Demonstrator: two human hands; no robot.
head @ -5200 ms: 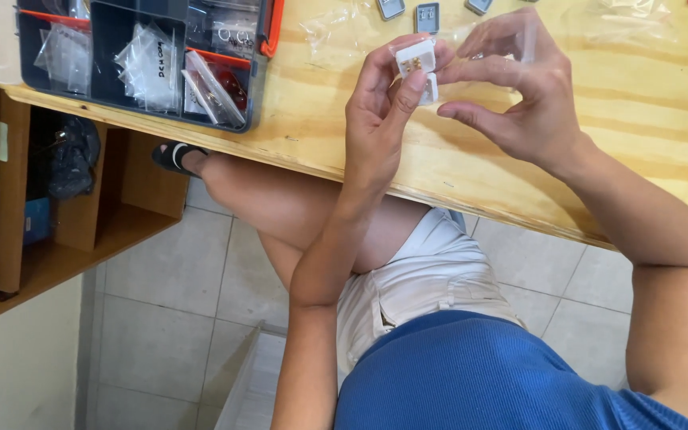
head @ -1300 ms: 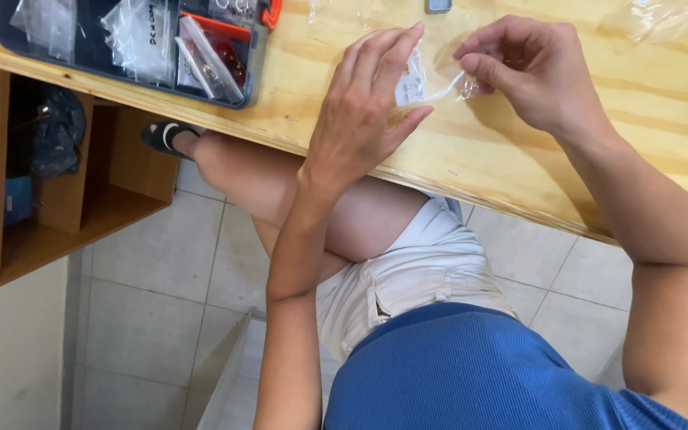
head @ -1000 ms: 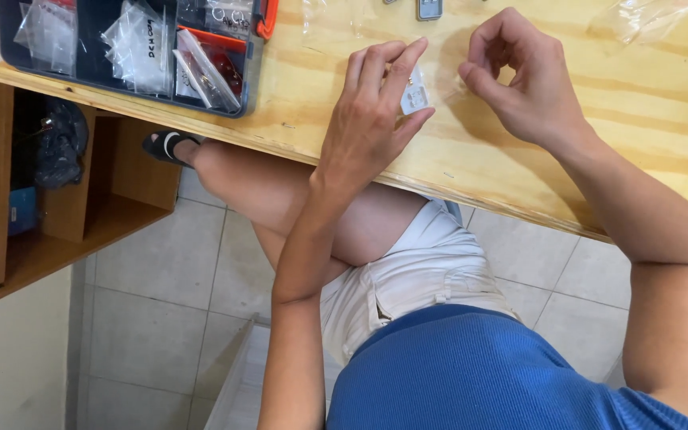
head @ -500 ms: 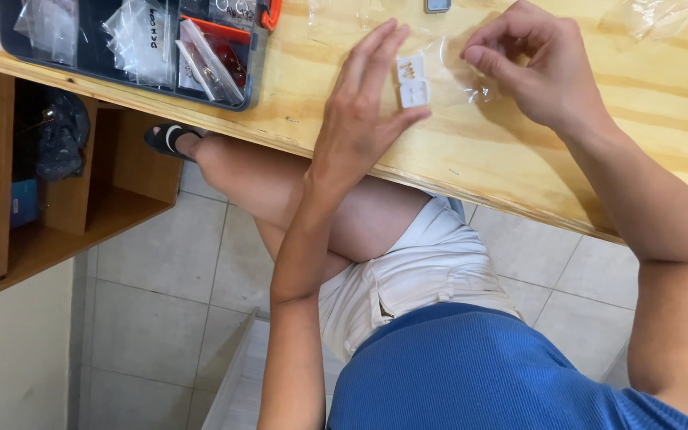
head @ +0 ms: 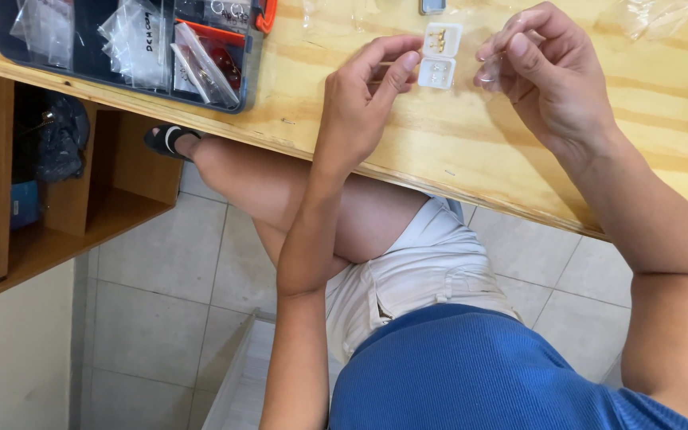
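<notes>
The fingers (head: 398, 65) of the left hand (head: 360, 103) were curled with thumb and forefinger tips pressed to the left edge of a small white hinged case (head: 437, 54), which lay open on the wooden table (head: 455, 151), just beside those tips. The right hand (head: 551, 80) had its thumb and forefinger pinched together on what looked like a scrap of clear plastic film (head: 494, 68), though glare made that hard to confirm. Inside the case sat tiny gold-coloured pieces (head: 438, 41), too small to identify.

The case seemed very light, stiff and thin-walled, with smooth sides likely to slip; its flat outer edges near the hinge looked the safest place to grip, kept level so the loose pieces would not spill. The film looked limp and clingy.

Further out, a dark compartment organizer (head: 133, 48) with bagged parts stood at the table's left end, a clear bag (head: 654, 14) lay at the far right, and a tiled floor (head: 161, 302) showed below
</notes>
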